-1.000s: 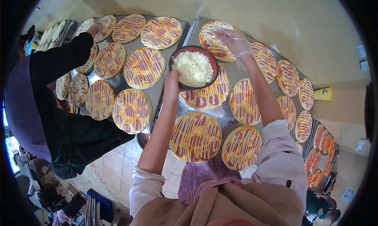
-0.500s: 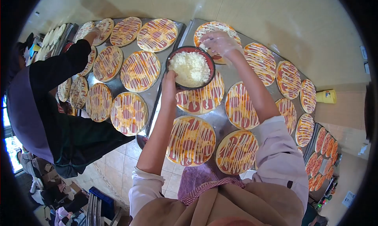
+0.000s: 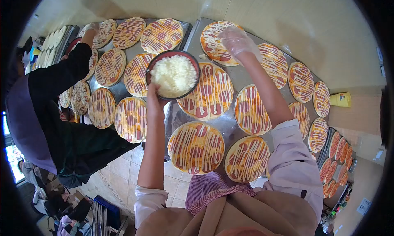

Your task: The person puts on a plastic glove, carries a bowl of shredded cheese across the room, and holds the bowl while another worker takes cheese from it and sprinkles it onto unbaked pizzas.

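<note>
My left hand (image 3: 154,99) grips the near rim of a dark bowl with a red inside (image 3: 196,64), heaped with grated white cheese (image 3: 174,75). The bowl is held tilted over the gap between two metal trays. In a clear plastic glove, my right hand (image 3: 240,43) hangs over the far pizza (image 3: 213,41). Its fingers are curled downward, and what they may hold is hidden. White crumbs lie on that pizza, which has sauce stripes and sliced sausage. Nearer me are a striped pizza (image 3: 209,92) and another one (image 3: 196,147).
More striped pizzas cover my metal tray (image 3: 230,127) and the left tray (image 3: 119,88). On the left, a co-worker in a dark sleeve (image 3: 61,67) reaches over that tray. A yellow cup (image 3: 340,99) lies at the right. Smaller red-topped pizzas (image 3: 335,147) fill a farther tray.
My left hand has moved the bowl left, away from my right hand. My right hand has shifted slightly right over the far pizza, its fingers more curled. The co-worker's hand has moved slightly farther away.
</note>
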`<state>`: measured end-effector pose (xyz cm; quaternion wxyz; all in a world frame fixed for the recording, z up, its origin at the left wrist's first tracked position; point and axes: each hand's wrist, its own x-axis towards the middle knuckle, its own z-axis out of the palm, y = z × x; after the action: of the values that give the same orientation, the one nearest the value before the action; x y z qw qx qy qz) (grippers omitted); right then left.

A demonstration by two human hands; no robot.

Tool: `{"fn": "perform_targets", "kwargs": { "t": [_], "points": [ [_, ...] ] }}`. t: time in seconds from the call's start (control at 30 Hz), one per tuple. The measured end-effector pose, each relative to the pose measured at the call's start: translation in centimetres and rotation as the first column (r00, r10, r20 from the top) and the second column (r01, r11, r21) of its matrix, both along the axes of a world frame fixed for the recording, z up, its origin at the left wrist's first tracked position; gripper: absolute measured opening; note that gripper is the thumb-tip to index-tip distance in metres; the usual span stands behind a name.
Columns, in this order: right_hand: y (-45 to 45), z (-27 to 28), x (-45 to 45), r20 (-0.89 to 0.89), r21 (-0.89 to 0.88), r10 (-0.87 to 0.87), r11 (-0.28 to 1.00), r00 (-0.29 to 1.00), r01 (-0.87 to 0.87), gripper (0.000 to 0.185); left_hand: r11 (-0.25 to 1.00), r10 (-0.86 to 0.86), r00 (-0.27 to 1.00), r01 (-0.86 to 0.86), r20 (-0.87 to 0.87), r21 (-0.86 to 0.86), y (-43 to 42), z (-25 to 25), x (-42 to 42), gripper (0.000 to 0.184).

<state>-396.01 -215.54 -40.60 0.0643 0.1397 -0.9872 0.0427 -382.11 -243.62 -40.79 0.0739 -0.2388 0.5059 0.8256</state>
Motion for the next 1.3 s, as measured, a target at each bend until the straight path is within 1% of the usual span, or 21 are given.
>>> {"fn": "perform_targets", "kwargs": {
  "t": [0.03,0.13,0.23,0.27,0.37,0.47,0.57,0.63,0.73,0.83,0.9,0.97,1.03,1.13,1.17,1.2,1.23,1.27,1.3],
  "points": [
    [-0.9,-0.1,-0.1,0.008,-0.022,0.006,1.000,1.000,-0.006,0.023,0.999,0.031,1.000,-0.031,-0.002,-0.008,-0.4,1.0,0.5,0.049],
    [-4.3,-0.7,1.1,0.104,-0.078,0.250,0.967,0.963,-0.242,0.022,0.995,0.099,0.995,-0.099,0.001,-0.023,-2.6,0.6,1.2,0.049],
    [-7.0,-2.6,1.4,0.261,0.002,0.122,0.992,0.958,-0.127,0.018,0.985,0.171,0.985,-0.171,0.005,-0.026,-3.9,0.5,1.8,0.048],
    [-6.9,-3.8,1.6,0.074,-0.080,0.177,0.982,0.981,-0.171,0.016,0.980,0.196,0.980,-0.196,0.016,-0.016,-4.1,0.5,2.0,0.046],
    [-7.9,-4.5,1.4,0.080,-0.132,0.094,0.988,0.992,-0.083,0.014,0.975,0.221,0.975,-0.221,0.031,-0.029,-4.9,-0.2,2.5,0.044],
    [-7.9,-4.3,1.4,0.114,-0.084,0.039,0.996,0.993,-0.029,0.014,0.972,0.236,0.972,-0.236,0.019,0.015,-5.0,-0.3,2.8,0.041],
    [-6.4,-0.7,0.3,0.330,-0.219,-0.115,0.956,0.937,0.195,0.016,0.981,0.193,0.981,-0.193,0.022,-0.002,-4.7,0.7,3.2,0.046],
    [-3.1,-0.3,-1.1,0.137,-0.197,-0.126,0.969,0.982,0.152,0.015,0.978,0.208,0.978,-0.207,0.036,-0.019,-4.3,1.1,3.3,0.046],
    [0.9,-1.0,-3.3,0.120,-0.296,-0.186,0.931,0.975,0.214,0.014,0.981,0.194,0.980,-0.193,0.051,-0.023,-3.5,1.0,3.2,0.045],
    [3.3,-1.4,-4.3,0.367,-0.346,-0.122,0.902,0.922,0.257,0.014,0.993,0.117,0.992,-0.117,0.053,-0.011,-2.8,0.6,2.3,0.045],
    [4.4,-1.3,-4.1,0.422,-0.325,-0.098,0.912,0.901,0.251,0.015,0.997,0.070,0.996,-0.069,0.050,-0.022,-1.5,0.5,1.7,0.044],
    [4.8,-1.2,-3.8,0.435,-0.274,-0.158,0.915,0.886,0.297,0.015,0.999,0.033,0.999,-0.032,0.018,-0.017,0.0,0.9,1.1,0.043],
    [3.9,0.0,-2.6,0.396,-0.193,-0.297,0.898,0.869,0.395,0.015,0.999,-0.022,1.000,0.022,0.014,-0.040,1.3,1.2,0.5,0.043],
    [4.1,1.8,-1.3,0.338,-0.109,-0.310,0.925,0.889,0.364,0.016,0.996,-0.093,0.995,0.094,-0.029,0.003,3.4,0.6,-1.0,0.044],
    [4.6,1.3,-1.1,0.231,-0.128,-0.268,0.945,0.935,0.302,0.017,0.994,-0.111,0.993,0.112,-0.034,0.016,3.9,0.0,-1.5,0.044],
    [4.9,1.1,-0.7,0.119,-0.139,-0.221,0.962,0.968,0.237,0.018,0.986,-0.164,0.986,0.165,-0.041,0.011,4.4,-0.3,-2.0,0.052],
    [5.3,1.1,-0.4,0.001,-0.141,-0.171,0.975,0.985,0.170,0.019,0.985,-0.173,0.985,0.173,-0.027,0.005,4.9,-0.5,-2.6,0.053],
    [5.6,1.0,-0.3,0.110,-0.354,-0.110,0.924,0.988,0.142,0.021,0.983,-0.182,0.983,0.182,-0.012,0.000,5.6,-0.8,-3.1,0.053],
    [4.3,3.0,1.1,0.201,-0.550,-0.026,0.824,0.979,0.134,0.022,0.981,-0.192,0.981,0.192,0.003,-0.004,6.2,-1.0,-3.5,0.054]
  ]
}}
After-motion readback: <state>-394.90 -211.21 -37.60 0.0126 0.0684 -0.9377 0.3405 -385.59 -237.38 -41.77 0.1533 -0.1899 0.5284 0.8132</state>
